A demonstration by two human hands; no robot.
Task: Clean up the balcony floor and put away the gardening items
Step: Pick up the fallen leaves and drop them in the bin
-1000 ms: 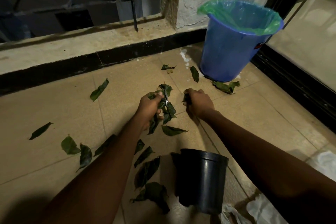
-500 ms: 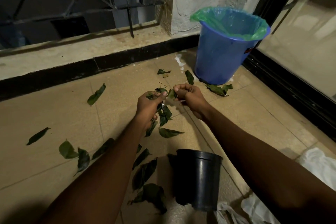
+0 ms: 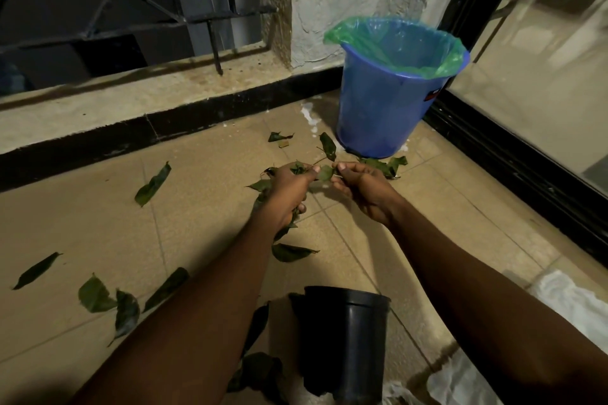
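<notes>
- Your left hand (image 3: 289,189) is just in front of the blue bucket (image 3: 378,108). Its fingers are curled round a bunch of leaves (image 3: 261,186), and leaf tips stick out of the fist on both sides.
- Your right hand (image 3: 362,187), a little nearer the bucket's base, pinches a single leaf (image 3: 325,172) between thumb and fingertips. Your left thumb presses the same leaf from the other side, so both hands hold it.
- A thin stem seems to run from that leaf toward the bucket, but it is too fine to be sure.
- The bucket stands upright, with a green liner (image 3: 362,39) folded over its rim.
- A small cluster of leaves (image 3: 390,164) lies against the bucket's foot, behind your right hand.
- Loose leaves (image 3: 153,184) lie scattered on the tile floor (image 3: 98,223), well to the left of the bucket and closer to you.
- A black pot (image 3: 345,339) stands upright well in front of the bucket, between your forearms.
- A crumpled white sheet (image 3: 572,302) lies well in front of the bucket, on your right.
</notes>
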